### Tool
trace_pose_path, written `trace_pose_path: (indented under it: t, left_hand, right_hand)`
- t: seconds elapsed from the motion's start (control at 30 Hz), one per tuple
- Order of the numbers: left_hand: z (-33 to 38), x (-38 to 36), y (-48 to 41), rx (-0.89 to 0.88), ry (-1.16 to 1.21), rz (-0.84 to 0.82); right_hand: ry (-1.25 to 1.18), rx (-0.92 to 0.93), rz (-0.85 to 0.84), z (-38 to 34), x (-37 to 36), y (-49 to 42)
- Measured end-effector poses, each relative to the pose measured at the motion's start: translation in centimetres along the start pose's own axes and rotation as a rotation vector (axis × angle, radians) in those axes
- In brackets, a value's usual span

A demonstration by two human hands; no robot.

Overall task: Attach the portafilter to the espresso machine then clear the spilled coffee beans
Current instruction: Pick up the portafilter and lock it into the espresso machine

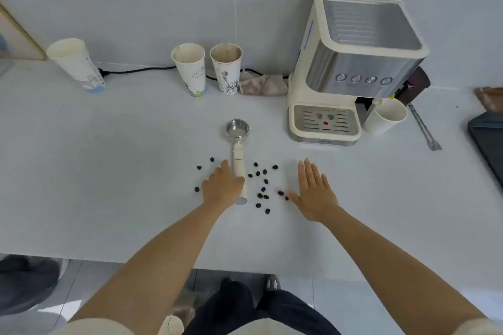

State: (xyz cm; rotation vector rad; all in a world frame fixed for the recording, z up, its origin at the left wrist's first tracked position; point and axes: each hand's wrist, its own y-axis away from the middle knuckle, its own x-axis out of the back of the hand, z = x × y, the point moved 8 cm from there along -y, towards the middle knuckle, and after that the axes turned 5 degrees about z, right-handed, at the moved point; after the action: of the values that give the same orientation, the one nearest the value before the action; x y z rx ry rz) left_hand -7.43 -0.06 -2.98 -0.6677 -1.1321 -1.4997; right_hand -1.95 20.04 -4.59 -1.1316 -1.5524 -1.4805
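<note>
Portafilter (237,151) lies flat on white counter (109,171), basket at 12 o'clock. Left hand (221,187) curls fingers over the handle, likely readying the lift to espresso machine (353,62) at 2 o'clock. Right hand (315,193) is flat, fingers straight, slightly spread, by coffee beans (264,172) at 4 o'clock. Grey wall behind.

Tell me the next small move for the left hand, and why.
Probably close the left hand round the portafilter handle and lift it toward the espresso machine. That hand lies over the cream handle, full grip unclear, and the portafilter lies on the counter, unattached. The coffee beans come second; the right hand rests flat beside them.
</note>
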Motion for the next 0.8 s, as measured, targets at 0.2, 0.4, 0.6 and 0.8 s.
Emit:
trace_pose_path:
  t: [0.2,0.4,0.6,0.8]
  left_hand:
    - [0.0,-1.8,-0.2,0.097,0.116,-0.122]
    - [0.4,-2.4,-0.5,0.106,0.012,-0.171]
    - [-0.6,-2.4,-1.1,0.249,0.233,-0.218]
    - [-2.0,-0.8,-2.2,0.415,0.583,-0.242]
  right_hand:
    - [-0.030,0.019,-0.128,0.3,-3.4,1.0]
    - [-0.011,0.042,-0.139,0.3,-4.4,1.3]
    - [0.006,0.045,-0.136,0.4,-4.8,1.2]
    - [-0.027,0.051,-0.132,0.1,-4.6,1.4]
